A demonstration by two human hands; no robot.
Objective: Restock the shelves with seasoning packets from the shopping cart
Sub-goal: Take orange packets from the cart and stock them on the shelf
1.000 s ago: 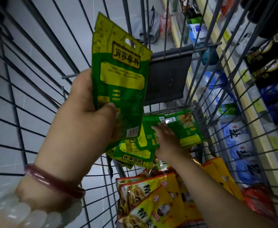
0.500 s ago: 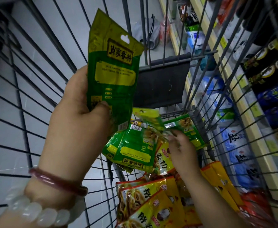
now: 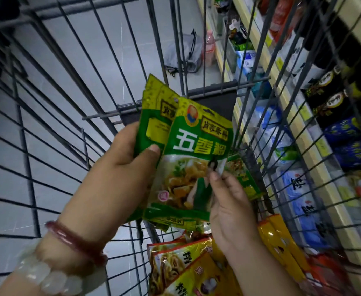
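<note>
L hand (image 3: 119, 165): grip closed, thumb fwd | R hand (image 3: 228, 201): fingertip pinch

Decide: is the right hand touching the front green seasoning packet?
Touching. The head view shows the right hand pinching the front green packet at its right edge, fingertips on the wrapper.

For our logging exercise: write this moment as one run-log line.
left hand: holds back green packet | right hand: pinches front green packet against it | yellow packets: in shopping cart
</note>
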